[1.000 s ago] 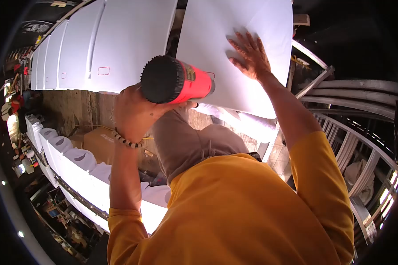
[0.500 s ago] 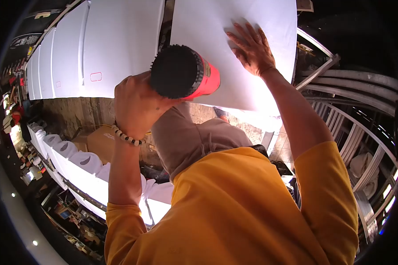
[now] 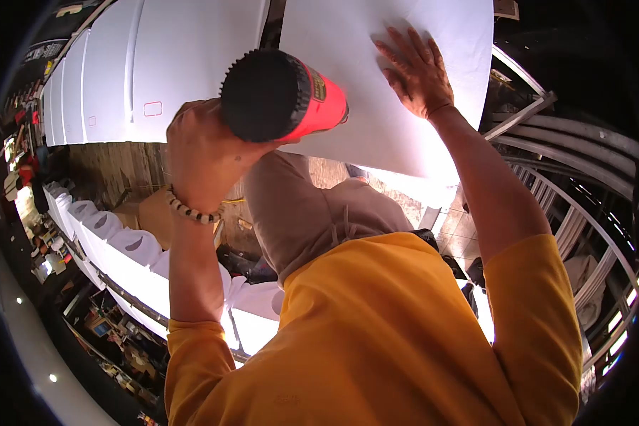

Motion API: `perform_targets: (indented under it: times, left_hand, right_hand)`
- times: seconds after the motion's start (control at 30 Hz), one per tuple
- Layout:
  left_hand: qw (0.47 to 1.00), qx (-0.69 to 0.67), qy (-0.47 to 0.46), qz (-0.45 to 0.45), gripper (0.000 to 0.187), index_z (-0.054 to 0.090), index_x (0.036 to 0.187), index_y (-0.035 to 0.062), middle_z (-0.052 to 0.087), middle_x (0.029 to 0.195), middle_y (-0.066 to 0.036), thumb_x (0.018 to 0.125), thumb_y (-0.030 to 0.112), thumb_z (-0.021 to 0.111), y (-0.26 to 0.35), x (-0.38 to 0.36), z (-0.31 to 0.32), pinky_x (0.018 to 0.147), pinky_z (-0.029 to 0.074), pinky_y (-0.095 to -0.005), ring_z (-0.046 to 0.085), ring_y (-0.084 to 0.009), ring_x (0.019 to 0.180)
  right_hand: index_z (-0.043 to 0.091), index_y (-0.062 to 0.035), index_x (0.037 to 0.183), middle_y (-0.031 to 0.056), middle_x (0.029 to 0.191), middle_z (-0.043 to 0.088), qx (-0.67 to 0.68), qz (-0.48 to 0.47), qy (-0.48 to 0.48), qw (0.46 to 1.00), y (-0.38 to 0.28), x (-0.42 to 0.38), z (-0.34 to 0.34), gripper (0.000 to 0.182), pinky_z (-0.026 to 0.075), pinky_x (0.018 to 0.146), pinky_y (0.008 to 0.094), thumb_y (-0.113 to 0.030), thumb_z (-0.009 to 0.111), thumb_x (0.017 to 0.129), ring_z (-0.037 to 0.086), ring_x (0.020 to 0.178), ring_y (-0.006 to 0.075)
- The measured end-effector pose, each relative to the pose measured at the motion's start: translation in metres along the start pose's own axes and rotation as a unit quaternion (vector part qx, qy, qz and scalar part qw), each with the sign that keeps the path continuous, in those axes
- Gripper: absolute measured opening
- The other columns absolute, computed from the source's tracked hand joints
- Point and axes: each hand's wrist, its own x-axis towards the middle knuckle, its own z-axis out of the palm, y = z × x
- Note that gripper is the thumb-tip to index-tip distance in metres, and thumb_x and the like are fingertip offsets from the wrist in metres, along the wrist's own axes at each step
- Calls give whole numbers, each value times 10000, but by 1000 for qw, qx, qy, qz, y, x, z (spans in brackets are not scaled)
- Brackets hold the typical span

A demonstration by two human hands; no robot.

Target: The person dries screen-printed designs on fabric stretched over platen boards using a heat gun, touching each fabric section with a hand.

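Note:
My left hand (image 3: 209, 145), with a beaded bracelet at the wrist, is closed around the handle of a red heat gun (image 3: 323, 106). The gun's round black rear end faces me, and its front points away over a white sheet (image 3: 341, 42). The handle is mostly hidden behind my fingers. My right hand (image 3: 422, 78) lies with fingers spread on the right part of the same sheet. It holds nothing, and dark smudges mark the fingers.
More white panels (image 3: 192, 57) stretch off to the left, some with small red outlines. White rolled pieces (image 3: 131, 245) line a rack at lower left, near a cardboard box (image 3: 156, 220). Metal frames (image 3: 575, 149) stand on the right. Wooden floor (image 3: 121, 167) shows below.
My left hand and the heat gun have shifted left and slightly up. My right hand appears a little farther right and up, still spread on the sheet. The whole view has shifted slightly.

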Motion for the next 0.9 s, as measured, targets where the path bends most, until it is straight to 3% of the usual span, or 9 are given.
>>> perform_targets:
  times: [0.03,0.13,0.23,0.37,0.43,0.53,0.63,0.73,0.9]
  left_hand:
    - [999,22,0,31,444,765,838,105,714,678,-14,676,446,999,-3,-1,-3,573,549,-390,669,-285,565]
    - [999,0,30,-30,432,763,831,98,730,685,-25,676,420,1006,-7,-6,-7,558,551,-367,682,-272,550]
    - [998,50,1,29,437,766,833,86,746,704,-43,676,414,1009,-28,-13,-16,556,553,-364,700,-274,564]
    - [998,47,-13,-39,435,762,806,97,729,683,-45,683,448,988,-33,-25,-23,557,540,-373,687,-284,564]
    - [998,33,11,-57,456,747,729,144,686,640,-19,704,558,937,-31,-27,-26,541,501,-395,636,-287,524]
    - [999,41,0,-32,461,734,702,144,681,632,-12,688,549,952,-38,-32,-24,559,509,-392,647,-277,540]
    - [994,19,21,-109,448,735,708,149,681,635,-6,669,532,964,-36,-34,-13,581,513,-384,653,-268,557]
    - [999,11,27,-13,443,734,717,153,683,646,-1,670,530,963,-37,-23,-6,597,514,-379,652,-262,563]
    - [999,13,53,0,430,740,727,152,685,644,8,692,523,954,-19,-9,-1,582,511,-380,645,-262,554]
  right_hand:
    - [313,-437,1658,-64,1769,212,9,-2,8,1000,1,-1,2,588,109,1352,523,-452,492,1098,154,1646,254]
    - [321,-434,1655,-60,1769,215,13,-2,10,1000,2,0,3,594,114,1351,524,-444,511,1093,157,1645,255]
    - [330,-428,1652,-55,1768,219,9,-2,5,1000,2,0,1,594,124,1349,527,-439,522,1091,161,1644,257]
    - [387,-378,1645,-25,1753,284,43,-17,46,998,2,1,1,640,186,1321,543,-348,610,1046,220,1630,292]
    - [371,-396,1645,-32,1756,265,21,-12,27,999,2,1,2,599,160,1335,539,-411,554,1075,194,1636,277]
    - [369,-405,1642,-32,1754,264,16,-13,27,999,2,0,2,581,148,1341,540,-443,533,1086,188,1637,275]
    - [374,-402,1641,-31,1753,268,25,-15,32,999,2,1,3,587,150,1340,543,-438,545,1081,195,1636,280]
    - [376,-398,1641,-29,1754,267,25,-10,17,999,2,1,-2,593,153,1338,546,-428,556,1076,194,1636,282]
    - [382,-392,1639,-24,1753,269,18,-15,27,999,2,0,1,595,163,1336,551,-419,564,1073,191,1637,285]
